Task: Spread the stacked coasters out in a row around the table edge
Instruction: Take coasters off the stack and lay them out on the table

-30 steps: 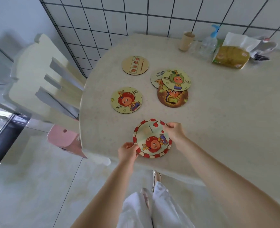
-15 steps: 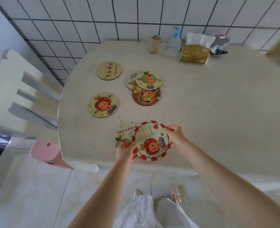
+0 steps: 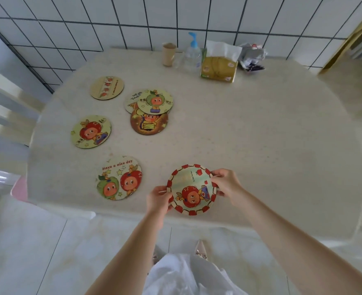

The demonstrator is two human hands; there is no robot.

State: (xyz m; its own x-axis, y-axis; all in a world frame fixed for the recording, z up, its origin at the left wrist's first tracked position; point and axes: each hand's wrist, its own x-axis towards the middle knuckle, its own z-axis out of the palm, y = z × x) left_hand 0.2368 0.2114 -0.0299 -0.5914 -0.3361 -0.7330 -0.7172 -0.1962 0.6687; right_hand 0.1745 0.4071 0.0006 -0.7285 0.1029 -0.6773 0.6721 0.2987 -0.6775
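At six o'clock, your left hand [image 3: 157, 198] and right hand [image 3: 225, 185] each had a grip clamped on the rim of the red-bordered coaster [image 3: 191, 189], now shifted rightward along the counter [image 3: 261, 135] edge. That uncovered the "Have a nice day" coaster [image 3: 119, 177], laid flat at nine, extending the row. Farther off, at eleven, three thin, glossy discs remained overlapped [image 3: 151, 110], still to spread.

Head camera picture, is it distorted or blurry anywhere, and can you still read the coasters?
Head view: wide-angle bend curves the wall tiles and table edge; corners and forearms are soft; light is even and glare-free; "Have a nice day" reads clearly on the two-character coaster.
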